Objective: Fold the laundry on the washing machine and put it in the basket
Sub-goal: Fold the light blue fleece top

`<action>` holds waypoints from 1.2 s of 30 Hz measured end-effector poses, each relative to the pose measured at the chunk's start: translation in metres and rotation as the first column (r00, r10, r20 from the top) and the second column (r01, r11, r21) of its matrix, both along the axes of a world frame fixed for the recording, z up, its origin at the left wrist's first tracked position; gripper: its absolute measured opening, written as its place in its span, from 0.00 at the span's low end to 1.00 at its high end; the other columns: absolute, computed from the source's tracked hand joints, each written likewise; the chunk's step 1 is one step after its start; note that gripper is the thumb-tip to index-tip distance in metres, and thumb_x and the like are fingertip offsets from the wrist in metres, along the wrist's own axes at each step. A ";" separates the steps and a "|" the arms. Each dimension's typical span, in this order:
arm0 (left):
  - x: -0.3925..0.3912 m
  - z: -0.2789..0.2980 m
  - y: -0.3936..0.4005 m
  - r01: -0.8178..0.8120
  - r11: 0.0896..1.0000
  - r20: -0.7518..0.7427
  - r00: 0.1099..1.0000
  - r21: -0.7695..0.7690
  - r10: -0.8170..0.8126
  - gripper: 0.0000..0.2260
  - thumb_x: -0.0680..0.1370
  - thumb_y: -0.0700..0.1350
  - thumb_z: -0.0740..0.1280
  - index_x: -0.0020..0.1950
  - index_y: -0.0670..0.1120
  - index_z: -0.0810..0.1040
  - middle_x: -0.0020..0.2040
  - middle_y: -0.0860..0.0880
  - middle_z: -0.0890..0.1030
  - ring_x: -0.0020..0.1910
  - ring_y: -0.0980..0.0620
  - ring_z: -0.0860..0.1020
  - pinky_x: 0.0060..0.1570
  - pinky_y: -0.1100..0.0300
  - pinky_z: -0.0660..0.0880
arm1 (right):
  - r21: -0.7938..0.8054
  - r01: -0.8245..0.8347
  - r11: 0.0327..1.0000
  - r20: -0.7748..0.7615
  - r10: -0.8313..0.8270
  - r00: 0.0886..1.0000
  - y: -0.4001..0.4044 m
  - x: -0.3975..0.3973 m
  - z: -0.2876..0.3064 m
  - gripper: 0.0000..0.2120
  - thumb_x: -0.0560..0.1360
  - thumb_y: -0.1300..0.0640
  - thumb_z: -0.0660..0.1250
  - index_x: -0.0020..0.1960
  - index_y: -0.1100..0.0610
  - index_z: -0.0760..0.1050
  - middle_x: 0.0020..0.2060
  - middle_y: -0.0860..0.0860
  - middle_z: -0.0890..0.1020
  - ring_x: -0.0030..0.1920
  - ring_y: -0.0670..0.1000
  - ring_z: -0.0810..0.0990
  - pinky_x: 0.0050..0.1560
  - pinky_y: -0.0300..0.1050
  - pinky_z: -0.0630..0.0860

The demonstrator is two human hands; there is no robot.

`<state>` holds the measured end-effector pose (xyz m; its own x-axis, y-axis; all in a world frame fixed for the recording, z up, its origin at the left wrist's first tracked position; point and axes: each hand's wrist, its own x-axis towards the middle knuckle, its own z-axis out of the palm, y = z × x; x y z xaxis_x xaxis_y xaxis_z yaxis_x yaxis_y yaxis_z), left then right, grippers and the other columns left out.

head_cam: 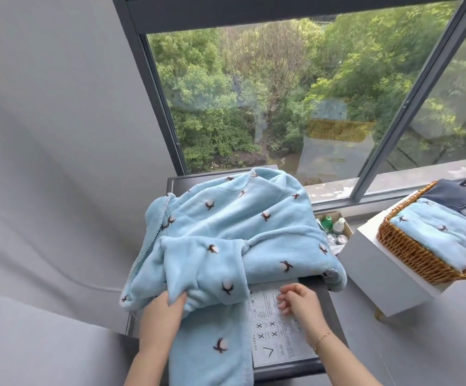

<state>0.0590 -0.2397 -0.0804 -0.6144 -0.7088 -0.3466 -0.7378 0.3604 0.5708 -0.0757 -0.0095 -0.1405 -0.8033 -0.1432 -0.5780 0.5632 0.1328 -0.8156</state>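
The garment (234,235) before you is soft, fuzzy fleece cloth, matt pale blue, and a folded piece of the same plush cloth (440,232) lies in the basket (410,252), which is rough woven wicker with a slight sheen. The washing machine (321,280) top looks like smooth dark plastic or metal, with a glossy printed paper label (276,332) stuck on it. The basket stands on a smooth matt white surface (376,271).

Pale-blue, brown-sprigged robe (234,232)

Grey wall (59,135) left, dark-framed window (268,93) onto green trees, white stand (393,274) at right
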 end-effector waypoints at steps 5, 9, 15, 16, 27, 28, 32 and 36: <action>-0.065 0.075 -0.006 -0.049 0.662 -0.274 0.886 0.748 0.375 0.09 0.80 0.45 0.64 0.47 0.42 0.80 0.36 0.46 0.83 0.35 0.50 0.80 0.36 0.59 0.78 | -0.040 -0.314 0.949 0.052 0.316 0.947 -0.010 0.018 -0.005 0.08 0.77 0.69 0.59 0.46 0.63 0.77 0.33 0.54 0.82 0.29 0.48 0.78 0.31 0.39 0.76; -0.130 0.084 -0.034 0.109 0.216 -0.226 0.730 0.970 0.645 0.15 0.81 0.49 0.58 0.50 0.39 0.78 0.44 0.41 0.82 0.43 0.47 0.81 0.42 0.55 0.80 | -0.038 -0.382 0.924 -0.011 0.381 0.924 -0.007 0.028 -0.004 0.06 0.78 0.63 0.64 0.48 0.62 0.79 0.38 0.54 0.83 0.34 0.46 0.79 0.36 0.37 0.75; -0.115 0.038 -0.061 -0.054 0.801 -0.399 0.846 0.597 0.354 0.12 0.81 0.43 0.62 0.63 0.44 0.74 0.57 0.48 0.78 0.61 0.50 0.75 0.59 0.56 0.68 | -0.137 -0.134 0.981 0.108 0.149 0.983 -0.001 0.042 -0.009 0.13 0.81 0.58 0.58 0.52 0.66 0.77 0.39 0.58 0.83 0.34 0.51 0.82 0.36 0.38 0.78; -0.099 0.026 -0.066 -0.102 0.874 -0.406 0.856 0.475 0.320 0.11 0.79 0.42 0.64 0.61 0.44 0.76 0.56 0.47 0.79 0.61 0.49 0.75 0.58 0.57 0.68 | -0.148 -0.111 0.983 0.100 0.127 0.987 0.001 0.045 -0.010 0.11 0.80 0.62 0.60 0.53 0.68 0.76 0.39 0.59 0.82 0.33 0.50 0.81 0.35 0.37 0.78; -0.003 -0.040 -0.089 -0.165 0.985 -0.313 0.939 -0.055 0.140 0.15 0.80 0.51 0.63 0.39 0.41 0.73 0.39 0.45 0.76 0.43 0.42 0.75 0.41 0.51 0.69 | 0.050 0.022 0.999 0.101 -0.027 0.995 -0.046 -0.006 0.017 0.17 0.77 0.46 0.65 0.49 0.62 0.74 0.42 0.59 0.81 0.36 0.56 0.82 0.30 0.45 0.79; -0.003 -0.032 -0.086 -0.139 0.990 -0.402 0.908 -0.028 0.116 0.14 0.81 0.49 0.62 0.38 0.44 0.71 0.36 0.49 0.75 0.39 0.48 0.74 0.38 0.54 0.68 | 0.051 0.045 0.998 0.114 -0.051 0.992 -0.048 -0.014 0.015 0.17 0.78 0.47 0.63 0.50 0.62 0.73 0.43 0.60 0.81 0.36 0.57 0.82 0.30 0.45 0.79; -0.001 0.001 -0.086 -0.046 0.999 -0.532 0.846 -0.002 0.038 0.14 0.81 0.50 0.61 0.36 0.49 0.67 0.29 0.56 0.71 0.31 0.56 0.69 0.34 0.60 0.66 | 0.142 0.131 0.981 -0.107 -0.117 0.987 -0.042 -0.022 0.014 0.23 0.78 0.45 0.61 0.46 0.67 0.75 0.41 0.58 0.80 0.38 0.55 0.79 0.40 0.54 0.79; 0.006 -0.019 -0.095 0.083 0.972 -0.136 0.984 -0.221 -0.115 0.10 0.81 0.53 0.60 0.46 0.49 0.73 0.40 0.47 0.80 0.43 0.42 0.76 0.39 0.52 0.70 | 0.105 0.263 0.959 -0.180 -0.242 0.953 -0.021 0.022 0.017 0.18 0.80 0.52 0.61 0.36 0.62 0.73 0.31 0.57 0.78 0.28 0.51 0.74 0.30 0.44 0.74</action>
